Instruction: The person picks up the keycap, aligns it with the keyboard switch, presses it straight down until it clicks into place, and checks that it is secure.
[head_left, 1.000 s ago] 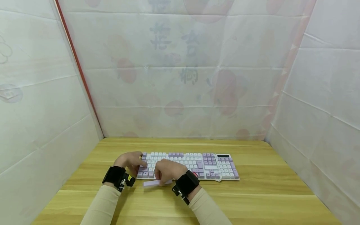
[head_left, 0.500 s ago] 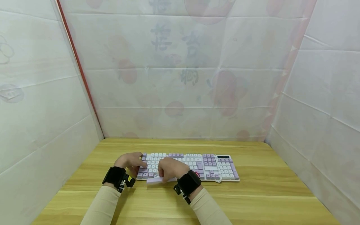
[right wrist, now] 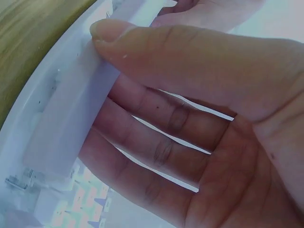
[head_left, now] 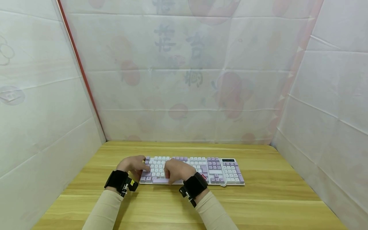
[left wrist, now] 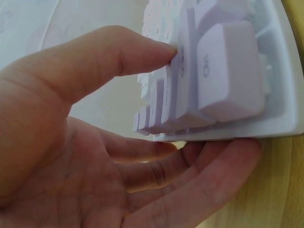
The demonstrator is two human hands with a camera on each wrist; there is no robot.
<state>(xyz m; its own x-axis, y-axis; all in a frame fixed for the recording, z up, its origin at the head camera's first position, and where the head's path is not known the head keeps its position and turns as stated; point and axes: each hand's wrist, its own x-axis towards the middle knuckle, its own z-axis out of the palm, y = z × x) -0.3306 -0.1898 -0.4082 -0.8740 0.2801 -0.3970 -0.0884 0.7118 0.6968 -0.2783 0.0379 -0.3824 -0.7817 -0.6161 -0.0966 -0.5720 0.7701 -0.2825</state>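
A white and lilac keyboard (head_left: 215, 172) lies on the table. My left hand (head_left: 133, 163) grips its left end. In the left wrist view the thumb (left wrist: 142, 54) rests on the lilac keys above the Ctrl key (left wrist: 228, 73), and the other fingers lie along the keyboard's side. Over the front row, my right hand (head_left: 178, 169) pinches a long lilac spacebar keycap (head_left: 159, 181). In the right wrist view that keycap (right wrist: 66, 114) sits lengthwise over the spacebar slot, thumb on the front edge and fingers behind. A metal wire clip (right wrist: 19, 181) shows beside its end.
A bundled white cable (head_left: 223, 171) lies across the keyboard's right part. A small red tag (head_left: 203, 176) shows near my right wrist. The wooden table (head_left: 273, 191) is bounded by white sheet walls (head_left: 184, 95) at the back and sides.
My right hand has carried the spacebar keycap from in front of the keyboard back and slightly right, onto the front row. The left hand has stayed in place.
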